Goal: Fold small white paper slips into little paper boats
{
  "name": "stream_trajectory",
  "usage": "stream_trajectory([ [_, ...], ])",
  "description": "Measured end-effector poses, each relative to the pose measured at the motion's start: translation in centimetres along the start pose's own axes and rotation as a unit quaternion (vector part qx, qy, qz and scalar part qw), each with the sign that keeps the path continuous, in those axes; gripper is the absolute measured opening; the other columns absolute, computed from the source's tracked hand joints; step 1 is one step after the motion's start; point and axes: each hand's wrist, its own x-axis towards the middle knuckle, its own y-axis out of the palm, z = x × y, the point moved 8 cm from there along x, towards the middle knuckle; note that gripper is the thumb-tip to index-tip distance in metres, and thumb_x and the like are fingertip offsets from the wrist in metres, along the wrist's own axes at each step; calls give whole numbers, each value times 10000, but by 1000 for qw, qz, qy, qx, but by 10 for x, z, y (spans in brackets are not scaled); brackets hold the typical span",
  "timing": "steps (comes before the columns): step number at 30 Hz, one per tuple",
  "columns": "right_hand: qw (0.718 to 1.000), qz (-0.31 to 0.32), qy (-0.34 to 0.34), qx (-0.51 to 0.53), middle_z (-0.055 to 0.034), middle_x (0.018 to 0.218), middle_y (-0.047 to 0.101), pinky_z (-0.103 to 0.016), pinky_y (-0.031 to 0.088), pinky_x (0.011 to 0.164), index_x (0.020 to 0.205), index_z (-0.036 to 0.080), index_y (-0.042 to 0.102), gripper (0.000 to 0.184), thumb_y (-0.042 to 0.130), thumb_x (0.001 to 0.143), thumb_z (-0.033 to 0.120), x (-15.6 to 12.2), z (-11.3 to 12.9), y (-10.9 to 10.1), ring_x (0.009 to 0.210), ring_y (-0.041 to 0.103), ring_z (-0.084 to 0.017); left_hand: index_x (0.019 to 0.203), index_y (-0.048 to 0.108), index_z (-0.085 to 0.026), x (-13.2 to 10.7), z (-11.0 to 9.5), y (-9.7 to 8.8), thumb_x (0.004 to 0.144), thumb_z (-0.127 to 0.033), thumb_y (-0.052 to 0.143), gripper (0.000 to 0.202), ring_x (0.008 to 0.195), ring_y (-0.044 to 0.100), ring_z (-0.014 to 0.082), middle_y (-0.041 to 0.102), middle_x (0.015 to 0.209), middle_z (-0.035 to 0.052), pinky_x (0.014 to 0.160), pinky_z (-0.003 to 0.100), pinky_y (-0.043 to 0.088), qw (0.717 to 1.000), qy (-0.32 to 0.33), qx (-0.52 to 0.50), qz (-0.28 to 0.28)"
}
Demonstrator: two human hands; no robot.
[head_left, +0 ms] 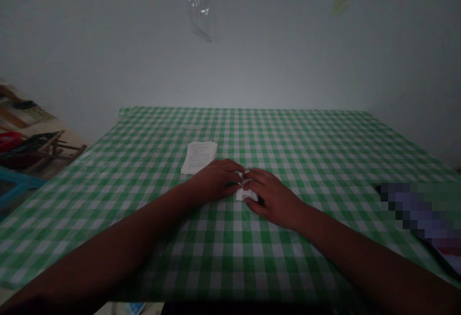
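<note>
A small sheet of printed paper (246, 194) lies on the checked tablecloth, partly covered by my fingers. My left hand (219, 179) comes in from the left, its fingers curled onto the paper's left and far side. From the right, my right hand (272, 195) has its fingers bent over the paper, with the thumb at its near edge. The fingertips of both hands almost meet above the sheet. Just beyond my left wrist sits a stack of printed papers (200, 156), its sheets slightly fanned.
A green and white checked tablecloth (230, 257) covers the table, which reaches a pale wall (234, 65). At the right edge lies a dark, pixelated flat object (421, 219). A blue plastic stool (18, 185) stands left of the table. Clear and yellow plastic hangs on the wall.
</note>
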Motion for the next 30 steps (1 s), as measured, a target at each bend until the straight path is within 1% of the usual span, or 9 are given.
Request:
stream_trajectory([
  [4,1000,2,-5,-3,-102,1269,633,-526,357,1126,1123,203,649,231,560,945,318,1,1,-4,1291,493,-278,1152,664,-224,1,-1,0,884,-384,664,312,1107,620,230,667,1202,74,996,393,461,999,-9,-37,18],
  [8,1000,-12,12,6,-64,1187,680,-510,370,1109,995,240,715,204,512,976,248,1,-9,-10,1203,561,-238,1121,674,-225,0,4,1,842,-443,710,356,1128,610,246,654,1235,73,996,407,460,999,-27,-37,17],
  [11,1000,-14,13,-7,-68,1190,674,-531,375,1086,998,248,718,128,618,919,267,-1,-16,-10,1193,557,-255,1099,677,-218,0,4,2,835,-438,718,346,1114,615,247,662,1214,74,986,408,461,999,-28,-32,15],
  [13,1000,-14,23,-12,-81,1242,641,-535,391,1068,1056,244,696,220,704,858,339,-2,-20,-8,1224,524,-282,1132,663,-217,0,4,2,837,-436,718,371,1093,620,245,667,1193,74,970,405,466,999,-29,-29,20],
  [15,999,-20,42,-18,-107,1281,605,-534,415,1043,1126,233,664,359,748,811,385,-5,-26,-8,1242,497,-305,1173,647,-215,0,4,2,838,-445,715,412,1069,625,244,670,1173,74,953,405,472,999,-38,-24,27],
  [17,996,-34,74,-26,-130,1283,585,-532,435,1019,1169,226,639,402,746,810,370,-7,-34,-10,1234,492,-315,1205,634,-212,1,4,2,837,-456,713,449,1060,624,243,669,1166,74,950,410,474,998,-47,-21,31],
  [22,980,-80,169,-61,-137,1212,597,-555,451,982,1175,211,612,383,698,833,362,-9,-63,-19,1176,513,-336,1203,657,-227,1,4,3,836,-434,717,425,1094,617,245,669,1191,75,979,419,464,998,-42,-31,31],
  [25,974,-91,185,-91,-141,1138,626,-546,458,961,1122,181,617,358,678,836,387,-7,-71,-20,1116,537,-339,1192,672,-235,1,6,4,841,-446,706,411,1113,609,248,667,1203,78,995,427,456,998,-41,-32,33],
  [30,960,-134,207,-130,-121,1022,645,-514,491,865,982,206,634,230,652,841,386,-5,-78,-23,996,572,-319,1195,666,-232,1,5,4,843,-444,705,413,1117,609,247,662,1218,76,995,427,459,999,-35,-21,35],
])
